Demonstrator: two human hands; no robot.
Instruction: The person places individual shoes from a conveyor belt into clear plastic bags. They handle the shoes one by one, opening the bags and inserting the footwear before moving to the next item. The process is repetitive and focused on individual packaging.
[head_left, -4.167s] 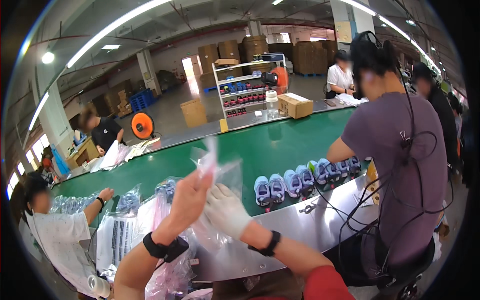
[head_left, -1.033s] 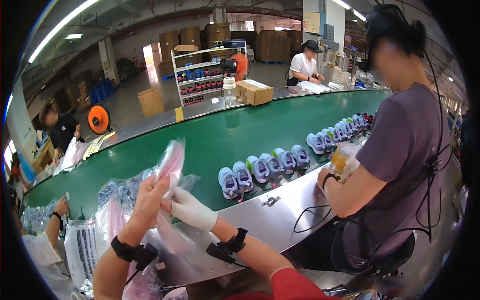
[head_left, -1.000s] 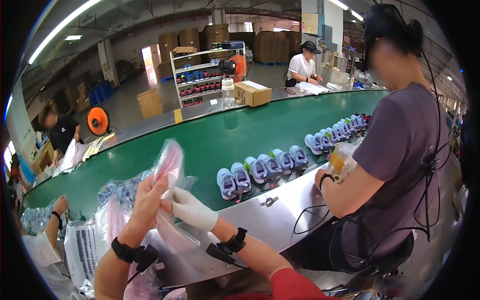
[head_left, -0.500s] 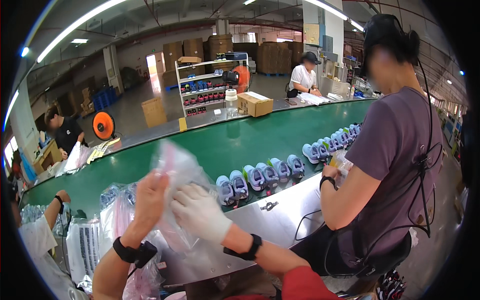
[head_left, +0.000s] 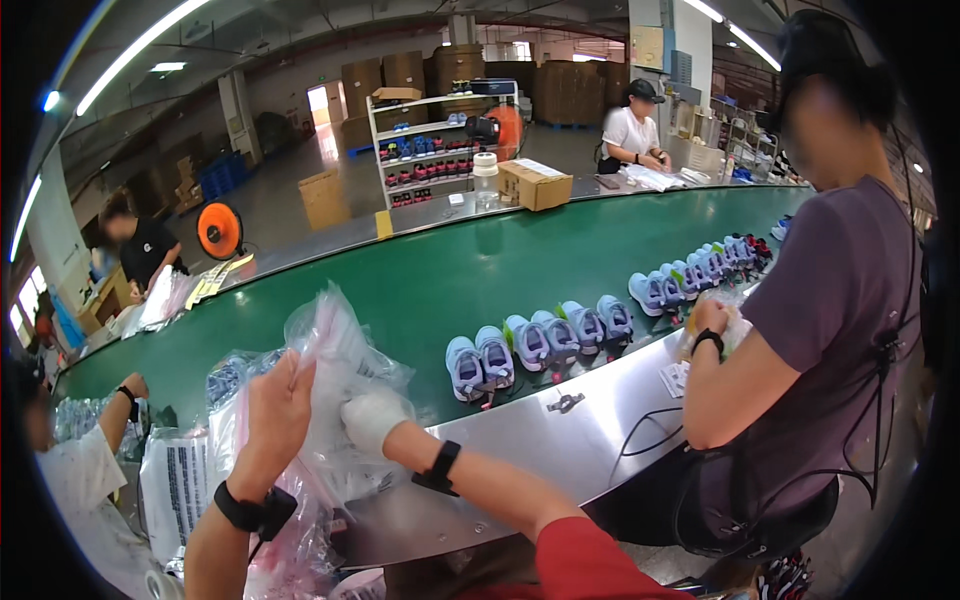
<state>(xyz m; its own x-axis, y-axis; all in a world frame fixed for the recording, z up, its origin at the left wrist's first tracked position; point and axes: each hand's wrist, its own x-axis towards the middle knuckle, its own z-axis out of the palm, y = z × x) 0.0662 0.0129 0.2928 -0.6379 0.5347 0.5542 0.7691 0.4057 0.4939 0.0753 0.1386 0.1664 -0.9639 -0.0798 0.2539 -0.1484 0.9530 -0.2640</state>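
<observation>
My bare left hand (head_left: 278, 408) is closed on the upper edge of a clear plastic bag (head_left: 345, 350) and holds it up over the near edge of the bench. My right hand (head_left: 376, 420), in a white glove, is against the same bag at its right side. Film covers its fingers, so I cannot tell whether they grip. More clear bags with pink edges (head_left: 290, 545) hang and lie beneath my left hand. Light blue shoes (head_left: 480, 365) stand in a row on the green belt to the right of the bag.
A metal ledge (head_left: 500, 450) borders the green belt (head_left: 420, 280). Beside me on the right, a co-worker (head_left: 830, 260) handles a clear bag. Another person's arm (head_left: 118, 410) is at far left. A cardboard box (head_left: 535, 185) and bottle (head_left: 485, 180) stand across the belt.
My right hand's fingers, visible against the bag before, are now covered by its film. The bag has spread wider, and my left hand is slightly lower. The whole scene has shifted right in view.
</observation>
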